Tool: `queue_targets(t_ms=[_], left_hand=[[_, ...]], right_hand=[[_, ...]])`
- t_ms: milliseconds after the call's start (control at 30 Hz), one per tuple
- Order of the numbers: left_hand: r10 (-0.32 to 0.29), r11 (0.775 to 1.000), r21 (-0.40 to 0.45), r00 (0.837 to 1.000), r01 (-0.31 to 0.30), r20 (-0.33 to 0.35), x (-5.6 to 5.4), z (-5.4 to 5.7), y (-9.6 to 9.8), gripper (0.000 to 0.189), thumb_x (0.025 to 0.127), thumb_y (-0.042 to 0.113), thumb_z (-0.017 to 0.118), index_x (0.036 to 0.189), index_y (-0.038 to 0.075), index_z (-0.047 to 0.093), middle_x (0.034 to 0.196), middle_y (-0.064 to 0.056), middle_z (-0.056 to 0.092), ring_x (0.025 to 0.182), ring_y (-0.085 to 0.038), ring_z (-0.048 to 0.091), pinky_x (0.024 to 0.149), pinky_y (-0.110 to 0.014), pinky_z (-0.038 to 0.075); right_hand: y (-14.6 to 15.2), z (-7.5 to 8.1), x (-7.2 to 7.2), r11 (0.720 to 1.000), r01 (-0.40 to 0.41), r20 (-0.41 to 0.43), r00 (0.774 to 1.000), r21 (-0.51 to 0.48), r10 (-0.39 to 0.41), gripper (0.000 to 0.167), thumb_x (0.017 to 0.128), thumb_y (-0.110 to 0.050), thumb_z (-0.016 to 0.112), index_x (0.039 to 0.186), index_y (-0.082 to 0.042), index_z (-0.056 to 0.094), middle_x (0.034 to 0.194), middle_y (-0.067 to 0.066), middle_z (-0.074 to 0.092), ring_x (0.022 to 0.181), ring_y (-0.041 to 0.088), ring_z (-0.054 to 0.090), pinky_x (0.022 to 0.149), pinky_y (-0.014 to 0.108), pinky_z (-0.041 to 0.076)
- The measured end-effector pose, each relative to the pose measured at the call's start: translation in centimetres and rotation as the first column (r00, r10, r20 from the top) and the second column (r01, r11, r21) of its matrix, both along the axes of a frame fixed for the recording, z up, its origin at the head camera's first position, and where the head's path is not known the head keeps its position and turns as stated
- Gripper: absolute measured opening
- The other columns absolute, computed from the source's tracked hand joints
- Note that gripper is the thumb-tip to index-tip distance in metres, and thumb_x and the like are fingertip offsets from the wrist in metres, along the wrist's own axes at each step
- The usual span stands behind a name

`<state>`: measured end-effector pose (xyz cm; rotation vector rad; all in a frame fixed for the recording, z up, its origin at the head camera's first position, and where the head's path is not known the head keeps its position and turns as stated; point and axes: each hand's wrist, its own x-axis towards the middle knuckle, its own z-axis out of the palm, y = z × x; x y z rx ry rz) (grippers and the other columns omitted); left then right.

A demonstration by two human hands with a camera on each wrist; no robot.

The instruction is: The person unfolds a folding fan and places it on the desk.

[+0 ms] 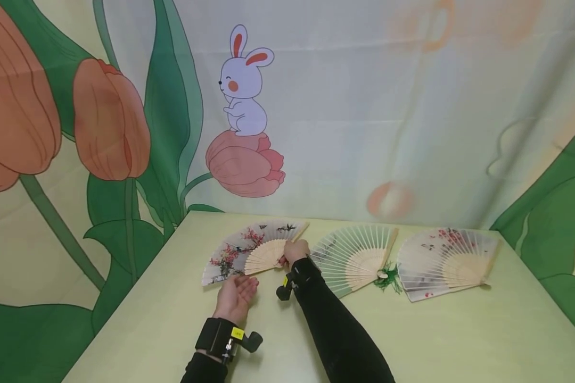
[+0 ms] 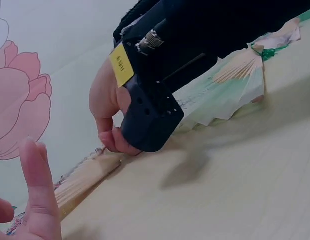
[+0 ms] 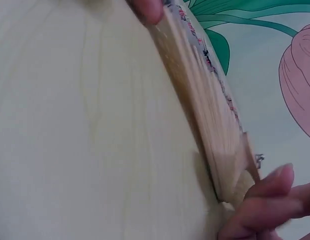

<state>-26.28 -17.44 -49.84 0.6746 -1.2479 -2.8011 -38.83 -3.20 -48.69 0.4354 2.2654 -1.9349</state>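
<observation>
A spread folding fan (image 1: 264,256) with pink blossoms on a greyish leaf lies at the left of the row on the table. My right hand (image 1: 297,252) grips it by the pivot end of its wooden ribs; in the right wrist view, the fingers (image 3: 267,205) curl by that end. Palm up, my left hand (image 1: 235,299) is at the fan's lower left edge with its fingers extended. In the right wrist view a left fingertip (image 3: 151,10) meets or nearly meets the outer rib; contact cannot be told for sure.
A green folding fan (image 1: 350,250) with a green tassel (image 1: 388,279) lies spread just right of my right hand. Further right is a whitish fan (image 1: 452,258) with red blossoms. Behind the table (image 1: 441,340) hangs a printed cloth (image 1: 335,133) with tulips and a rabbit.
</observation>
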Motion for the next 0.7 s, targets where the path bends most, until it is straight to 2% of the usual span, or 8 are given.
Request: queue_targets(t_ms=[100, 167, 233, 333, 433, 500, 600, 700], left_hand=[[-0.018, 0.999, 0.030, 1.000, 0.018, 0.008, 0.3, 0.2, 0.0, 0.031, 0.114, 0.018, 0.029, 0.124, -0.007, 0.043, 0.099, -0.010, 0.063, 0.082, -0.012, 0.068, 0.077, -0.018, 0.057], [-0.033, 0.998, 0.061, 0.999, 0.032, 0.013, 0.7, 0.3, 0.1, 0.030, 0.113, 0.017, 0.030, 0.124, -0.008, 0.043, 0.099, -0.011, 0.063, 0.082, -0.012, 0.068, 0.077, -0.018, 0.057], [-0.052, 0.994, 0.100, 0.998, 0.049, 0.021, 1.0, 0.5, 0.3, 0.027, 0.113, 0.016, 0.031, 0.123, -0.007, 0.042, 0.098, -0.012, 0.064, 0.082, -0.013, 0.068, 0.077, -0.018, 0.057], [-0.086, 0.983, 0.165, 0.996, 0.083, 0.013, 1.3, 1.0, 0.5, 0.028, 0.113, 0.015, 0.030, 0.124, -0.007, 0.041, 0.100, -0.013, 0.066, 0.084, -0.014, 0.069, 0.079, -0.018, 0.057], [-0.117, 0.968, 0.223, 0.993, 0.114, 0.002, 1.3, 1.8, 0.3, 0.036, 0.114, 0.019, 0.026, 0.131, -0.010, 0.039, 0.101, -0.015, 0.070, 0.086, -0.014, 0.071, 0.082, -0.016, 0.057], [-0.135, 0.960, 0.247, 0.991, 0.130, 0.001, 1.2, 2.2, 0.1, 0.046, 0.115, 0.022, 0.024, 0.142, -0.014, 0.034, 0.103, -0.017, 0.072, 0.088, -0.013, 0.072, 0.083, -0.015, 0.056], [-0.143, 0.950, 0.281, 0.990, 0.135, 0.007, 1.1, 2.6, -0.3, 0.057, 0.115, 0.026, 0.022, 0.156, -0.013, 0.015, 0.120, -0.021, 0.066, 0.096, -0.013, 0.071, 0.086, -0.014, 0.055], [-0.147, 0.949, 0.283, 0.989, 0.139, 0.008, 1.0, 2.7, -0.6, 0.060, 0.115, 0.027, 0.020, 0.160, -0.011, 0.004, 0.140, -0.024, 0.052, 0.102, -0.013, 0.069, 0.088, -0.013, 0.053]], right_hand=[[0.1, 0.1, 0.2, 0.999, 0.017, 0.011, 1.000, -0.032, -0.017, 0.030, 0.106, -0.011, 0.046, 0.097, 0.012, 0.063, 0.046, 0.002, 0.050, 0.034, 0.009, 0.046, 0.034, 0.021, 0.036], [0.2, 0.4, 0.6, 0.997, 0.045, 0.016, 0.999, -0.058, -0.044, 0.029, 0.106, -0.011, 0.047, 0.117, 0.014, 0.057, 0.057, 0.006, 0.051, 0.036, 0.011, 0.045, 0.035, 0.022, 0.037], [0.4, 0.9, 0.9, 0.996, 0.061, 0.029, 0.998, -0.064, -0.060, 0.034, 0.104, -0.010, 0.047, 0.130, 0.012, 0.050, 0.070, 0.010, 0.052, 0.038, 0.011, 0.045, 0.036, 0.023, 0.038], [1.0, 2.0, 1.2, 0.994, 0.069, 0.012, 0.998, -0.082, -0.068, 0.035, 0.102, -0.008, 0.049, 0.132, 0.010, 0.046, 0.081, 0.014, 0.054, 0.041, 0.013, 0.046, 0.038, 0.024, 0.041], [1.6, 3.2, 1.3, 0.995, 0.038, -0.016, 0.999, -0.092, -0.040, 0.028, 0.102, -0.008, 0.048, 0.124, 0.009, 0.050, 0.079, 0.013, 0.058, 0.042, 0.012, 0.047, 0.039, 0.024, 0.041], [2.1, 3.9, 1.5, 0.994, 0.013, -0.034, 0.999, -0.110, -0.016, 0.028, 0.103, -0.009, 0.047, 0.125, 0.009, 0.049, 0.078, 0.011, 0.058, 0.042, 0.012, 0.047, 0.039, 0.023, 0.039], [2.9, 4.7, 2.0, 0.990, -0.023, -0.054, 0.998, -0.136, 0.016, 0.036, 0.103, -0.009, 0.044, 0.135, 0.008, 0.044, 0.083, 0.016, 0.059, 0.044, 0.013, 0.048, 0.040, 0.024, 0.035], [3.5, 5.1, 2.3, 0.991, -0.051, -0.054, 0.998, -0.120, 0.044, 0.041, 0.105, -0.011, 0.044, 0.142, 0.006, 0.042, 0.093, 0.019, 0.061, 0.045, 0.012, 0.051, 0.042, 0.025, 0.037]])
